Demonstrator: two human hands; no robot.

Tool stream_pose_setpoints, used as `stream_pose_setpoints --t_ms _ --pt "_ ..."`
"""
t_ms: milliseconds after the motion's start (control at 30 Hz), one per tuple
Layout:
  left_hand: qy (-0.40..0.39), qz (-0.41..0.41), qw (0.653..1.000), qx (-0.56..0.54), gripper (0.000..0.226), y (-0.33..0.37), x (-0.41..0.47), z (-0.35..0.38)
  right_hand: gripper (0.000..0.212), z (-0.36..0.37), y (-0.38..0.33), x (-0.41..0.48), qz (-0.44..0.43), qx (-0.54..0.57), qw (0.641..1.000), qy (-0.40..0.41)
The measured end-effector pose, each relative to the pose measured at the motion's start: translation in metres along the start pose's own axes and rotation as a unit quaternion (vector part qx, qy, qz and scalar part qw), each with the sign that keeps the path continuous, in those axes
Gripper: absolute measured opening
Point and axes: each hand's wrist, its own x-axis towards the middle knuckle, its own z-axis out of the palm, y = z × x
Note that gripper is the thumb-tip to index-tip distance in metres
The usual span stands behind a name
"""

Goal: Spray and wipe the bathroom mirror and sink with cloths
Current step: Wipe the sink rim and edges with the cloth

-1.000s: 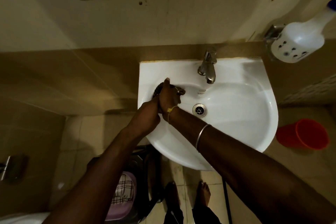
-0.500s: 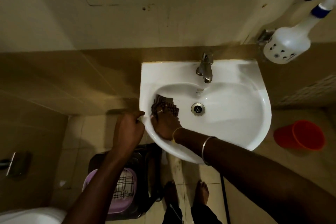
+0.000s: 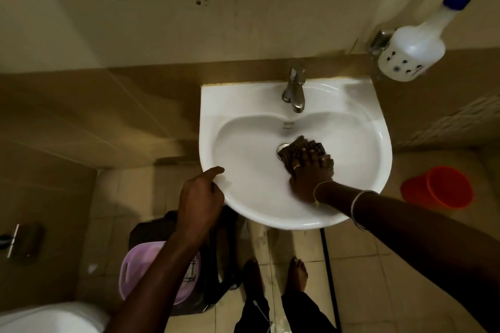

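Note:
A white wall-mounted sink (image 3: 351, 89) fills the middle of the head view, with a metal faucet (image 3: 295, 92) at its back. My right hand (image 3: 308, 178) presses a dark patterned cloth (image 3: 297, 149) flat against the basin floor, right beside the drain (image 3: 281, 147), which the cloth partly covers. My left hand (image 3: 197, 197) holds the sink's front left rim, one finger stretched along the edge. A white spray bottle (image 3: 411, 54) with a blue collar hangs on the wall at the upper right. The mirror is out of view.
A red bucket (image 3: 438, 186) lies on the tiled floor to the right of the sink. Below the sink on the left, a purple basin (image 3: 135, 270) holding a checked cloth (image 3: 192, 270) sits on a black stool (image 3: 221, 265). A white toilet edge (image 3: 48, 316) shows at the bottom left.
My right hand has slid the cloth from the basin's left side to the drain in the middle. My left hand has drawn back from the basin to the front left rim.

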Motion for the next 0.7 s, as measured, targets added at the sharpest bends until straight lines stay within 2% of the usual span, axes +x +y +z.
stream_pose_setpoints --t_ms 100,233,400,600,700 --pt "-0.008 0.026 1.0 0.006 0.044 -0.003 -0.012 -0.001 0.08 -0.003 0.007 -0.023 0.027 -0.024 0.999 -0.035" --pt "-0.028 0.041 0.999 -0.006 0.045 0.003 -0.032 -0.003 0.078 -0.001 0.014 -0.057 0.01 -0.052 0.995 -0.09" --pt "-0.03 0.048 0.998 -0.025 0.05 0.009 -0.058 -0.003 0.075 -0.003 0.013 -0.09 -0.053 -0.053 0.997 0.001" --pt "-0.021 -0.002 0.999 -0.04 0.055 -0.002 -0.077 -0.008 0.08 -0.008 -0.027 -0.121 -0.054 -0.032 0.998 -0.011" --pt "-0.027 -0.022 0.998 -0.059 0.053 -0.002 -0.087 -0.009 0.072 -0.004 -0.046 -0.135 -0.063 -0.04 0.997 0.006"
